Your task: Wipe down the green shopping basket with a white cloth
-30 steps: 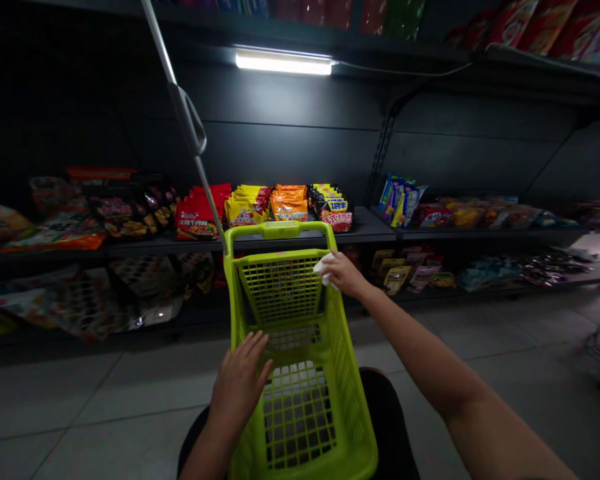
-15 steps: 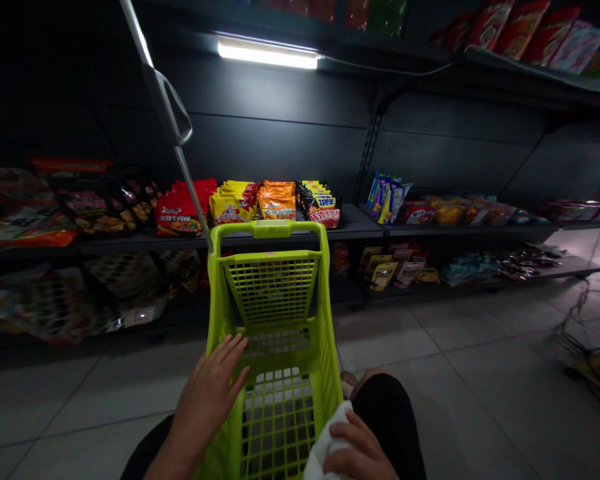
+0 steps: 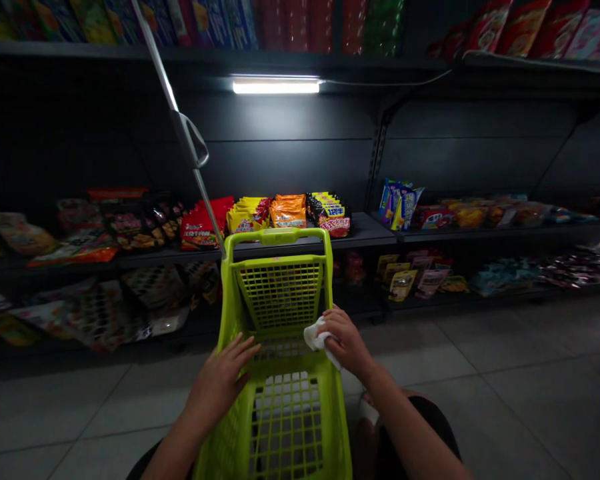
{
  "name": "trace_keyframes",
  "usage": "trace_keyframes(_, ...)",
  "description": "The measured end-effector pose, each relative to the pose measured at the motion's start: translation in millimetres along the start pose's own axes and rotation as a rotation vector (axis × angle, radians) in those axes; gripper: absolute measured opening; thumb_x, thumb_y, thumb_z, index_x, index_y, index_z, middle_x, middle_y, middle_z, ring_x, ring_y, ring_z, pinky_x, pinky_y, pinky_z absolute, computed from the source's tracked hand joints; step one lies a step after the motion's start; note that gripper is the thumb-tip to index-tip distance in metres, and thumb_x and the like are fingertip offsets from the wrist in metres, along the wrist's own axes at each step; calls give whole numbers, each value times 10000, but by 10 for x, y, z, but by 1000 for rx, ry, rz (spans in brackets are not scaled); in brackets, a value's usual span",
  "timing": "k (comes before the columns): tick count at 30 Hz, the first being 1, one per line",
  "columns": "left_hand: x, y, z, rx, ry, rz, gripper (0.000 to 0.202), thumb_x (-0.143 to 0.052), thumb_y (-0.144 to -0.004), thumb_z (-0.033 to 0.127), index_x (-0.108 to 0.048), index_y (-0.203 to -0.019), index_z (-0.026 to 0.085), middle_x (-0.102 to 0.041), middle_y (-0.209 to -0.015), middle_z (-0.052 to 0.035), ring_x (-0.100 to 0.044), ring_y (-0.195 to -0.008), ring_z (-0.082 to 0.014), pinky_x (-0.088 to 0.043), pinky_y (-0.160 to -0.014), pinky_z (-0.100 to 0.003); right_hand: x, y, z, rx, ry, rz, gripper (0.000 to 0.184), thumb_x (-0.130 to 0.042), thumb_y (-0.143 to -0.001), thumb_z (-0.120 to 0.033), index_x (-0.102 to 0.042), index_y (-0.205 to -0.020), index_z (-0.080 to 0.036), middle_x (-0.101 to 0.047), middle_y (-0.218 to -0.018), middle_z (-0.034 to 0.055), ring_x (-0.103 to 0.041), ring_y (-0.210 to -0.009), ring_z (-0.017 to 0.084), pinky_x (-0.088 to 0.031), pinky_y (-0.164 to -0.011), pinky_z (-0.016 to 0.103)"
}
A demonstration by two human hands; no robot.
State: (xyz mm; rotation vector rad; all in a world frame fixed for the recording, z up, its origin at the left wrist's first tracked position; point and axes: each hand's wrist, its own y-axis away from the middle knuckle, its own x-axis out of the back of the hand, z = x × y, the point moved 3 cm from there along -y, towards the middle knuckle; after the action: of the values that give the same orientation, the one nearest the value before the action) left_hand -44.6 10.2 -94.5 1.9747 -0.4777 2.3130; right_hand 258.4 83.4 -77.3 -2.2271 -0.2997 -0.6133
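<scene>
You're up against dark metal shelving [image 3: 300, 133] stocked with snack packets [image 3: 290, 212], and the lime-green rolling shopping basket [image 3: 280, 237] sits right in front of you, its slim pole handle [image 3: 185, 127] rising at the left corner. Your right hand [image 3: 347, 340] has just come back up from beside your leg and now clenches a white cloth [image 3: 317, 337] at the basket's right side; you can't quite tell if it touches the rim. Your left hand [image 3: 220, 383] stays open, fingers spread, by the left wall. The basket's near end runs out of view.
</scene>
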Motion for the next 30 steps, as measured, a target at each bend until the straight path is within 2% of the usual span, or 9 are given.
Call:
trace_keyframes(5,-13,-73,-135,-6,-46,-16,480,-597,-881,191,-644,-1349,289,-591,-1473,-48,-465,-1439,-290,-430,-1137,-508,-34,300,-395,42,-15,-70,212,-529,-812,-141,-699,-864,-255,-680,-934,19,-591,-1103,202,-292,-1206,506)
trace_keyframes(9,-66,-87,-271,-36,-32,23,448,-589,-902,274,-646,-1346,277,-606,-1459,-42,-494,-1419,-274,-422,-1156,-482,-165,804,-753,158,-14,-90,135,-577,-858,-231,-692,-902,-285,-703,-951,-1,-610,-1149,197,-270,-1239,485)
trace_keyframes(12,-74,-102,-351,-59,-2,42,428,-554,-919,296,-651,-1336,279,-612,-1454,-42,-521,-1399,-252,-413,-1169,-469,-425,1326,-946,224,-9,-30,102,-619,-942,-353,-688,-1006,-314,-744,-970,-27,-676,-1055,143,-308,-1241,333)
trace_keyframes(15,-58,-150,-406,-90,39,12,418,-531,-928,302,-658,-1324,263,-611,-1456,-45,-524,-1396,-243,-404,-1177,-467,-558,1611,-1082,232,26,23,174,-570,-1006,-338,-658,-1156,-340,-769,-956,-71,-694,-1016,82,-245,-1244,219)
trace_keyframes(18,-28,-250,-437,-132,110,-21,425,-513,-947,341,-646,-1337,237,-619,-1447,-45,-496,-1418,-239,-378,-1194,-463,-471,1453,-1120,374,64,-146,181,-616,-970,-397,-668,-1142,-379,-762,-1040,-71,-652,-1147,127,-177,-1282,343)
trace_keyframes(21,-16,-375,-444,-163,176,-40,437,-477,-971,368,-631,-1354,223,-618,-1449,-43,-462,-1444,-228,-364,-1202,-449,-267,1025,-868,313,92,-209,248,-651,-906,-402,-687,-1141,-330,-729,-1128,-2,-605,-1219,198,-183,-1274,457)
trace_keyframes(24,-42,-458,-420,-156,182,-53,437,-495,-965,395,-638,-1344,231,-628,-1437,-44,-476,-1432,-234,-376,-1191,-455,-141,678,-481,139,76,-66,253,-603,-898,-291,-702,-1131,-299,-708,-1129,26,-584,-1231,219,-190,-1259,521)
trace_keyframes(26,-66,-472,-374,-152,179,-41,423,-519,-958,406,-652,-1323,239,-650,-1410,-46,-512,-1400,-238,-395,-1174,-462,-135,598,-303,41,30,64,245,-569,-912,-281,-713,-1110,-284,-701,-1131,44,-573,-1246,240,-226,-1241,554)
trace_keyframes(30,-78,-453,-242,-139,162,21,387,-534,-963,396,-661,-1301,257,-681,-1367,-40,-577,-1333,-232,-417,-1147,-465,-259,833,-269,-153,-116,280,274,-505,-979,-280,-696,-1175,-269,-620,-1359,81,-440,-1426,264,-320,-1210,533)
